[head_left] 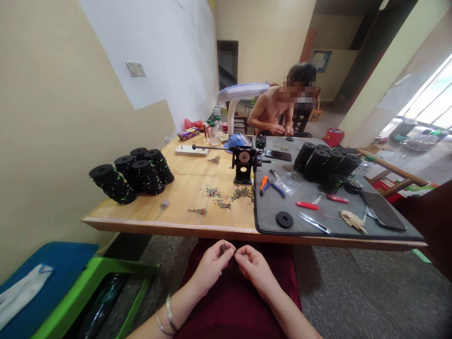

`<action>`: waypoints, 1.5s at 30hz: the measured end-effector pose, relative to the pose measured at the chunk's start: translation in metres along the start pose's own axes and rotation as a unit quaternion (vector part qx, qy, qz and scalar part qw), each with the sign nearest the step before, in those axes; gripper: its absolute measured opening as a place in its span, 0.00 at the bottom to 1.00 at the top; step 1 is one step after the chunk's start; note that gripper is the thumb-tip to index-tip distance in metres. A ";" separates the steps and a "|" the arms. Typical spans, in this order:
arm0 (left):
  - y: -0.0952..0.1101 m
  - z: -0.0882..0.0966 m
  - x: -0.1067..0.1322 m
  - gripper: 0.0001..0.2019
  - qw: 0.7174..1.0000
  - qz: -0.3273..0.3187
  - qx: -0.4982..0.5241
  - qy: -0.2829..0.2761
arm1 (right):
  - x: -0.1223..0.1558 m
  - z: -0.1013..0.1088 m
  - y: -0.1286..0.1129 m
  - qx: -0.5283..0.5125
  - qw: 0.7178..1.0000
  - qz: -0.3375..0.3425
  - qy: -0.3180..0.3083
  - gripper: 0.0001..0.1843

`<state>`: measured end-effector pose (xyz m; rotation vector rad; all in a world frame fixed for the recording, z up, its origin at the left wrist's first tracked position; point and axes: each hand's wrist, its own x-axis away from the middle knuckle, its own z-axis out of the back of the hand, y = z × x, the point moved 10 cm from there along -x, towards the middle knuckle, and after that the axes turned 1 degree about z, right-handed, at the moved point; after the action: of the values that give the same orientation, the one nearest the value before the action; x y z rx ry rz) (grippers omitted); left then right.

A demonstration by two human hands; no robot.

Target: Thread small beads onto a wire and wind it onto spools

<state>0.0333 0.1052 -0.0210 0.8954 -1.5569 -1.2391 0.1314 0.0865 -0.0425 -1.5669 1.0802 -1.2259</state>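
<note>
Just in front of the table's edge, my left hand (216,260) and my right hand (254,267) are held close together over a dark red cloth (240,306). The fingers of both are pinched. A small dark thing shows among the left fingers, too small to name. Whatever lies between the right fingertips is hidden. Beyond my hands, small coloured beads (213,191) and a heap of small dark metallic pieces (243,192) lie on the wooden table (169,216). A little bundle with an orange band (197,211) lies nearer the edge.
Black foam spools (143,176) stand in stacks at left, more spools (323,160) at right. A hand-cranked winder (243,162) stands mid-table. The grey mat (268,221) bears pliers (271,187), a red-handled tool (306,205) and a craft knife (314,222). Another person (271,115) sits opposite.
</note>
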 end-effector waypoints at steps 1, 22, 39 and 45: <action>0.001 0.000 0.000 0.11 1.000 -0.005 0.007 -0.004 | 0.001 -0.003 -0.001 0.016 1.000 0.002 -0.009 0.14; -0.001 0.047 0.000 0.12 0.991 -0.029 0.046 0.121 | 0.006 0.007 -0.003 -0.011 0.999 0.002 0.039 0.03; -0.002 0.008 -0.003 0.15 0.999 0.025 0.039 -0.011 | 0.006 -0.002 0.005 -0.025 0.999 -0.046 -0.009 0.09; 0.006 0.017 -0.002 0.14 0.999 0.020 0.043 0.005 | 0.005 -0.004 0.006 -0.033 0.998 -0.048 -0.038 0.16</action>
<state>0.0175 0.1132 -0.0171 0.9195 -1.6239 -1.1448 0.1271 0.0795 -0.0464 -1.7195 1.0159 -1.1942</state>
